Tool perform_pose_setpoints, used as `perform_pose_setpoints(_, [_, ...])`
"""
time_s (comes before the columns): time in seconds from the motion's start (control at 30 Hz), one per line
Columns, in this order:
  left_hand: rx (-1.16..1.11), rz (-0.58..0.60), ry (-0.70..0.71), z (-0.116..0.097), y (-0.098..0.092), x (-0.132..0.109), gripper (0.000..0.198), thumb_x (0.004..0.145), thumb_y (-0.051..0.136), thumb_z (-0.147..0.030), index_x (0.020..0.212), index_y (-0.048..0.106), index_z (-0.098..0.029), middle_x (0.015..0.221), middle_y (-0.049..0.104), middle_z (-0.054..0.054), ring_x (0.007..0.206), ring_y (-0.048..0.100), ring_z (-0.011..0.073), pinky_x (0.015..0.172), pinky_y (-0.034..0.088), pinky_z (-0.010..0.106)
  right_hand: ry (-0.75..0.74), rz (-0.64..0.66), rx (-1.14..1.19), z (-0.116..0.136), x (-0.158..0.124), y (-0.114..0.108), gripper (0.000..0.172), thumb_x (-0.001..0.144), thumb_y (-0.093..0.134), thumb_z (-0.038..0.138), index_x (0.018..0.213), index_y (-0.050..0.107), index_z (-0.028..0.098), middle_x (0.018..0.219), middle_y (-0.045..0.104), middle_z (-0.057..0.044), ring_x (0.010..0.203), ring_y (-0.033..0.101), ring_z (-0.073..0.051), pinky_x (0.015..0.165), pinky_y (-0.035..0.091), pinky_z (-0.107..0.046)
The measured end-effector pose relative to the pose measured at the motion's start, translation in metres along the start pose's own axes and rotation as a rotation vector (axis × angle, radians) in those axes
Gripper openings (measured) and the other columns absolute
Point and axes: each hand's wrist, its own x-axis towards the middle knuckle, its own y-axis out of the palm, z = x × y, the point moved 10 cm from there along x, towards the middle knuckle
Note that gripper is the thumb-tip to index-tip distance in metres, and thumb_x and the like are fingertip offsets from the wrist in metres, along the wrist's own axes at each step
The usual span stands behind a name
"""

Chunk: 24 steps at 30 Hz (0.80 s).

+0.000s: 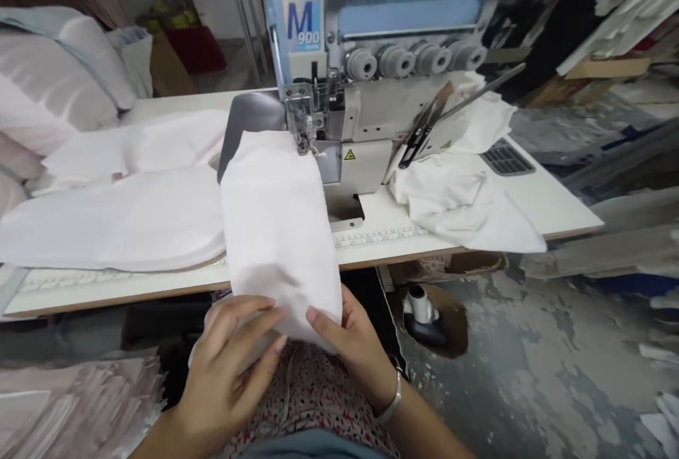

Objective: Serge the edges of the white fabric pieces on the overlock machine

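Observation:
A long strip of pale white fabric (276,233) runs from under the presser foot (305,126) of an overlock sewing machine (366,141) down over the table's front edge towards me. My left hand (228,360) grips its near end from the left, fingers lying across the cloth. My right hand (350,349), with a silver bangle at the wrist, holds the same end from the right, thumb on top. Part of the cloth's near end is hidden by my hands.
Folded white cloth (111,218) lies left of the machine, and more white fabric (456,197) lies to its right. Black thread snips (424,126) hang at the machine. A stack of cut fabric (68,402) sits at lower left, pillows (53,70) behind. The white table (387,222) has a ruler along its front.

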Motion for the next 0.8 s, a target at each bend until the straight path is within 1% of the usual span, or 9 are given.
perform_pose_setpoints(0.13, [-0.066, 0.009, -0.102, 0.013, 0.003, 0.001, 0.027, 0.090, 0.053, -0.014, 0.116, 0.057, -0.023, 0.114, 0.053, 0.006, 0.105, 0.054, 0.0190, 0.089, 0.046, 0.031, 0.041, 0.027, 0.052, -0.016, -0.004, 0.000, 0.039, 0.072, 0.078, 0.028, 0.107, 0.065, 0.019, 0.094, 0.069, -0.002, 0.078, 0.059, -0.011, 0.074, 0.045, -0.024])
perform_pose_setpoints(0.3, [-0.105, 0.090, 0.017, -0.011, 0.036, -0.021, 0.038, 0.088, 0.057, -0.014, 0.125, 0.051, -0.020, 0.116, 0.053, 0.008, 0.107, 0.054, 0.0210, 0.092, 0.049, 0.034, 0.037, 0.027, 0.085, -0.013, -0.010, 0.001, 0.029, 0.080, 0.070, 0.037, 0.102, 0.068, 0.018, 0.084, 0.069, -0.002, 0.073, 0.060, -0.013, 0.070, 0.045, -0.025])
perform_pose_setpoints(0.37, [-0.115, 0.083, -0.011, -0.014, 0.047, -0.028, 0.047, 0.087, 0.059, -0.015, 0.131, 0.044, -0.018, 0.119, 0.051, 0.011, 0.111, 0.052, 0.0234, 0.093, 0.050, 0.037, 0.002, 0.004, 0.061, -0.008, -0.014, 0.002, 0.022, 0.083, 0.068, 0.036, 0.099, 0.070, 0.021, 0.089, 0.069, -0.001, 0.080, 0.060, -0.013, 0.075, 0.045, -0.025])
perform_pose_setpoints(0.43, [-0.126, 0.027, -0.074, -0.010, 0.049, -0.033, 0.046, 0.087, 0.057, -0.012, 0.130, 0.043, -0.017, 0.119, 0.051, 0.012, 0.112, 0.052, 0.0233, 0.092, 0.051, 0.037, -0.069, 0.029, -0.049, -0.001, -0.019, 0.008, 0.021, 0.086, 0.065, 0.037, 0.099, 0.072, 0.022, 0.104, 0.066, -0.003, 0.095, 0.059, -0.016, 0.088, 0.043, -0.028])
perform_pose_setpoints(0.5, [-0.127, -0.050, -0.122, -0.004, 0.045, -0.035, 0.036, 0.087, 0.051, -0.007, 0.122, 0.048, -0.017, 0.115, 0.051, 0.011, 0.109, 0.053, 0.0212, 0.090, 0.051, 0.035, -0.131, 0.060, -0.172, 0.002, -0.025, 0.016, 0.025, 0.090, 0.058, 0.040, 0.103, 0.072, 0.024, 0.117, 0.062, -0.003, 0.109, 0.054, -0.018, 0.100, 0.037, -0.031])
perform_pose_setpoints(0.57, [-0.090, -0.116, -0.121, 0.000, 0.037, -0.039, 0.031, 0.087, 0.048, -0.004, 0.115, 0.053, -0.016, 0.114, 0.051, 0.010, 0.106, 0.054, 0.0195, 0.088, 0.051, 0.032, -0.121, 0.071, -0.181, -0.004, -0.028, 0.017, 0.032, 0.094, 0.049, 0.044, 0.109, 0.070, 0.024, 0.117, 0.063, -0.005, 0.110, 0.054, -0.019, 0.102, 0.036, -0.034])
perform_pose_setpoints(0.67, [-0.052, -0.134, -0.035, -0.003, 0.025, -0.046, 0.031, 0.086, 0.051, -0.003, 0.112, 0.060, -0.018, 0.114, 0.052, 0.009, 0.102, 0.055, 0.0189, 0.085, 0.049, 0.031, -0.014, 0.050, -0.064, -0.022, -0.028, 0.010, 0.041, 0.096, 0.043, 0.049, 0.111, 0.068, 0.020, 0.101, 0.068, -0.007, 0.096, 0.059, -0.020, 0.090, 0.044, -0.036])
perform_pose_setpoints(0.73, [-0.069, -0.131, -0.016, -0.004, 0.009, -0.050, 0.033, 0.086, 0.051, -0.002, 0.112, 0.061, -0.020, 0.111, 0.055, 0.007, 0.100, 0.055, 0.0193, 0.084, 0.048, 0.032, -0.030, 0.002, -0.138, -0.024, -0.026, 0.002, 0.041, 0.095, 0.043, 0.049, 0.106, 0.069, 0.018, 0.090, 0.068, -0.006, 0.083, 0.058, -0.018, 0.079, 0.046, -0.033])
perform_pose_setpoints(0.8, [-0.080, -0.162, -0.046, -0.004, -0.016, -0.050, 0.032, 0.085, 0.052, -0.003, 0.110, 0.062, -0.020, 0.109, 0.057, 0.008, 0.097, 0.056, 0.0206, 0.083, 0.048, 0.034, -0.086, -0.055, -0.258, -0.019, -0.026, -0.003, 0.034, 0.093, 0.051, 0.044, 0.102, 0.070, 0.018, 0.083, 0.066, -0.003, 0.077, 0.055, -0.016, 0.072, 0.045, -0.029])
